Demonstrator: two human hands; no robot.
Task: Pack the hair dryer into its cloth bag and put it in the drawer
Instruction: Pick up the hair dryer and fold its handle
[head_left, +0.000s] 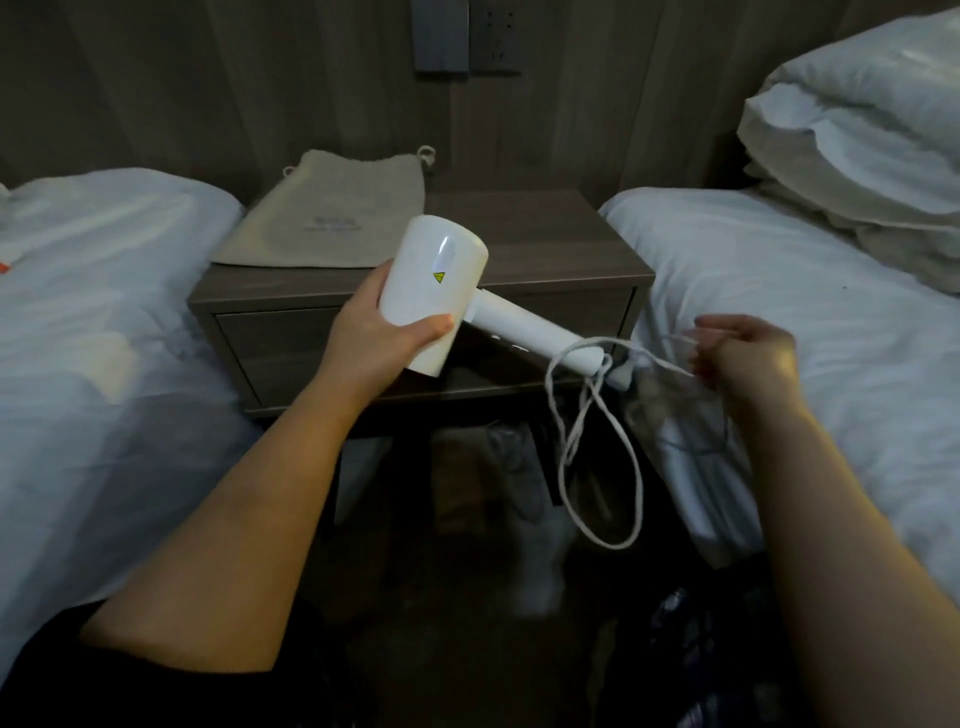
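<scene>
White and smooth, the hair dryer (436, 291) was up in the air in front of the nightstand (545, 244); the left hand (374, 332) was wrapped around its fat round body, with the thumb pressed on the side; the handle stuck out to the right and a little down, toward the other hand; a small yellow sticker sat on the body. The white cord (597, 441) came out of the end of the handle and hung down in big loose loops; the right hand (748, 358) was closed on the cord just beside the handle's end, pinching a bit of it between the fingers, though that part looked blurry. The cloth bag (337, 218) lay flat on top of the nightstand, at the back left, well apart from the dryer; its string made a little loop at the top corner. The drawer (291, 338) in the nightstand was shut; a bed with white sheets stood on each side, and white pillows (857, 135) were piled on the right one.
</scene>
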